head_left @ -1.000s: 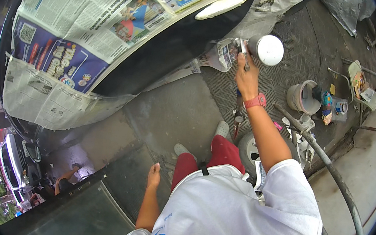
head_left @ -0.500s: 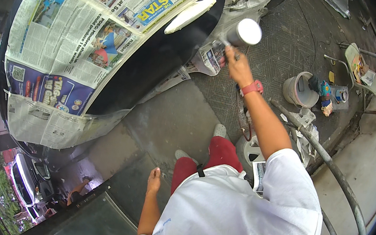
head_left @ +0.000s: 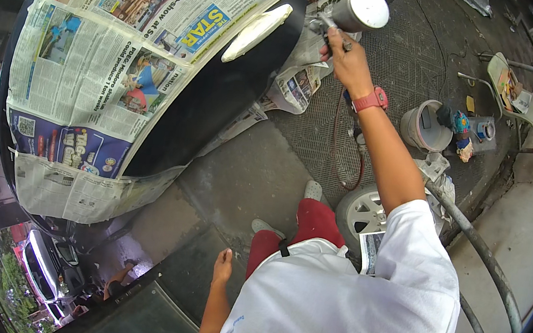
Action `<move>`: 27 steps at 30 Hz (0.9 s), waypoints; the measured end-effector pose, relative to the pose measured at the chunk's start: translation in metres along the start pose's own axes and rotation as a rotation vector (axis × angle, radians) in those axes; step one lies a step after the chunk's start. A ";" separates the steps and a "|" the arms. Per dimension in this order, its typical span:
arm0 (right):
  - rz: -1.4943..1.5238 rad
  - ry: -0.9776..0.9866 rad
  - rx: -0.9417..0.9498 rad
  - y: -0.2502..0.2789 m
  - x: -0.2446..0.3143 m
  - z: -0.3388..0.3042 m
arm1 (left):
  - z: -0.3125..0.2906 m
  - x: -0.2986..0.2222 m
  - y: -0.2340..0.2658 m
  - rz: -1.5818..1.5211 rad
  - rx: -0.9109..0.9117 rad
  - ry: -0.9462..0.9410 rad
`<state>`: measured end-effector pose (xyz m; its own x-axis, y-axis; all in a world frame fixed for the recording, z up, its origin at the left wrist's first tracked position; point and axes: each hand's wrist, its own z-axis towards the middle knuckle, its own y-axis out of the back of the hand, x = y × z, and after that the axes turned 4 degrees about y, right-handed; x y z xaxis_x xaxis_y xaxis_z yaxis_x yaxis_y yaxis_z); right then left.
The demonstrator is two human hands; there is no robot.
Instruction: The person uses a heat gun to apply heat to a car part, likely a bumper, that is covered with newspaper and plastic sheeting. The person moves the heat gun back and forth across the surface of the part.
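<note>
Out ahead, my right hand (head_left: 349,60) is wrapped around the handle of a spray gun (head_left: 327,22). Its grey cup with a round white lid (head_left: 367,9) sits tilted above my fingers. Left of the gun curves a glossy black car panel (head_left: 214,80), bordered by taped newspaper sheets (head_left: 84,77). A long, pale, rounded piece (head_left: 256,32) stands out along the panel's upper edge. My left hand (head_left: 222,266) hangs low beside my body, its fingers loosely extended and holding nothing; part of it is turned away.
A wheel (head_left: 360,215) lies by my right leg. A hose (head_left: 360,171) trails over the dark mat (head_left: 390,82). Farther right are a bucket (head_left: 426,125), a chair with papers (head_left: 512,90) and a curved metal pipe (head_left: 479,249). Parked vehicles (head_left: 44,266) appear at lower left.
My right hand has moved forward and slightly right with the spray gun. The panel and newspaper have shifted slightly in view. My left hand still hangs low.
</note>
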<state>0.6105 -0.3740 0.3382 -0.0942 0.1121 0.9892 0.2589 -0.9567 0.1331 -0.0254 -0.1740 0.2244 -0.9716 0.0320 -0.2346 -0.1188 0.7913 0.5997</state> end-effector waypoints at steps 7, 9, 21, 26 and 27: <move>0.080 -0.021 0.206 -0.003 0.015 0.002 | -0.002 -0.010 0.003 0.010 -0.015 0.003; 0.040 -0.018 0.162 0.003 0.012 0.015 | -0.001 -0.014 0.003 -0.002 -0.015 -0.006; -0.040 0.045 -0.200 0.040 -0.010 0.073 | -0.012 -0.026 0.003 0.032 0.013 0.055; -0.054 0.081 -0.259 0.038 -0.001 0.072 | -0.011 -0.011 0.001 0.017 0.018 0.069; -0.039 0.105 -0.255 0.036 -0.002 0.070 | -0.010 -0.011 0.000 0.022 0.018 0.064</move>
<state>0.6874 -0.3902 0.3457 -0.2018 0.1346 0.9701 0.0045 -0.9904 0.1384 -0.0171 -0.1805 0.2351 -0.9851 0.0112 -0.1719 -0.0938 0.8018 0.5902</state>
